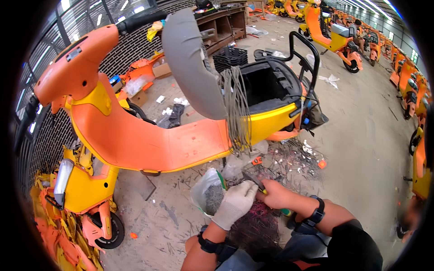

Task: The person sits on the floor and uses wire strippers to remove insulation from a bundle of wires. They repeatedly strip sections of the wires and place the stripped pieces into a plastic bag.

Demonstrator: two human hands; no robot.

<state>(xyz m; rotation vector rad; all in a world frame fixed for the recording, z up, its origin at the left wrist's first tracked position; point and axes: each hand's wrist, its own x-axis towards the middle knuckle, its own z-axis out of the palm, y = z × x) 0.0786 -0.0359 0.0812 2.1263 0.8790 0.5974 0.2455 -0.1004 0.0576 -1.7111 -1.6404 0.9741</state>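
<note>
My right hand [276, 194], bare, grips a hand tool [252, 179] with dark metal jaws and a yellow-marked handle, probably pliers. Close against it is my left hand [239, 200] in a white knit glove, its fingers bent together; whether they pinch something is hidden. Just left of the glove stands an open white plastic sack [200, 193] holding short grey wire-like pieces [213, 200]. Beneath my hands lies a heap of dark and pinkish thin scraps [257, 223]. A bundle of long grey strands [237, 111] hangs over the side of an orange and yellow scooter [183, 142] in front of me.
The scooter's grey seat [193, 61] is tipped up beside its dark storage well [264, 84]. Scraps litter the concrete floor [301, 152]. Yellow and orange body panels [64, 233] pile at the left. Black crates [230, 57] stand behind; more scooters [339, 44] and a person [359, 34] are farther back.
</note>
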